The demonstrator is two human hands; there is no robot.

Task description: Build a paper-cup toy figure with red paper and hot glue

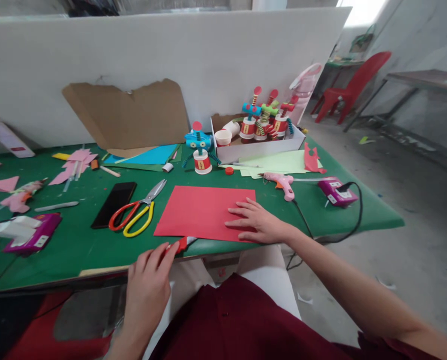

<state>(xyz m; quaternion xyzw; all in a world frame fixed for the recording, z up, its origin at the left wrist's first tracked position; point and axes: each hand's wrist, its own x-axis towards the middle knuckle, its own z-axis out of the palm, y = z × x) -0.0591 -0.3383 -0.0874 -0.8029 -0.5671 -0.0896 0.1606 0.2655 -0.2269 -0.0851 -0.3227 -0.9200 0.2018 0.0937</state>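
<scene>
A red sheet of paper (200,210) lies on the green table near its front edge. My right hand (255,220) rests flat on the sheet's right end, fingers spread. At the table edge, my left hand (151,272) has its fingers closed over a slim red tool with a pale tip (182,244); its kind is unclear. That tip touches or nearly touches the sheet's lower edge. Left of the paper are scissors (142,210) with one red and one yellow handle. A paper-cup robot figure (202,161) with a blue head stands behind the sheet.
A white box (261,149) holds more cup figures and paper cups. Pink glue guns (281,184) (20,197) lie at both sides, near purple power strips (336,192) (39,235). A black phone (114,205), cardboard (133,115) and paper scraps (75,162) are left of centre.
</scene>
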